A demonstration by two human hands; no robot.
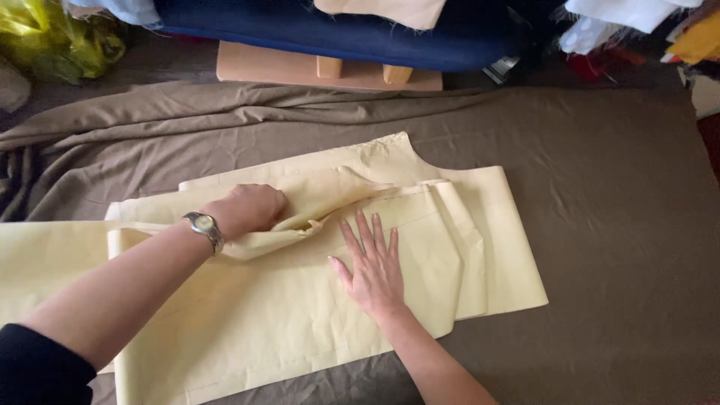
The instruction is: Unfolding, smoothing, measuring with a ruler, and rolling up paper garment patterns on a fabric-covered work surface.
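Observation:
A pale yellow cloth (487,247), cut and folded in several layers, lies spread on a brown fabric sheet (615,195). My left hand (251,208), with a metal wristwatch (204,226) on the wrist, is closed on a bunched fold of the yellow cloth's upper layer and lifts it slightly. My right hand (371,266) rests flat with fingers spread on the lower layer, just right of the lifted fold. The cloth's far edge shows a curved cut near the top middle.
A dark blue padded piece (330,34) on a wooden base (300,71) stands beyond the brown sheet. A yellow-green plastic bag (56,41) sits at the far left. Piled white, yellow and red fabrics (645,22) fill the far right corner.

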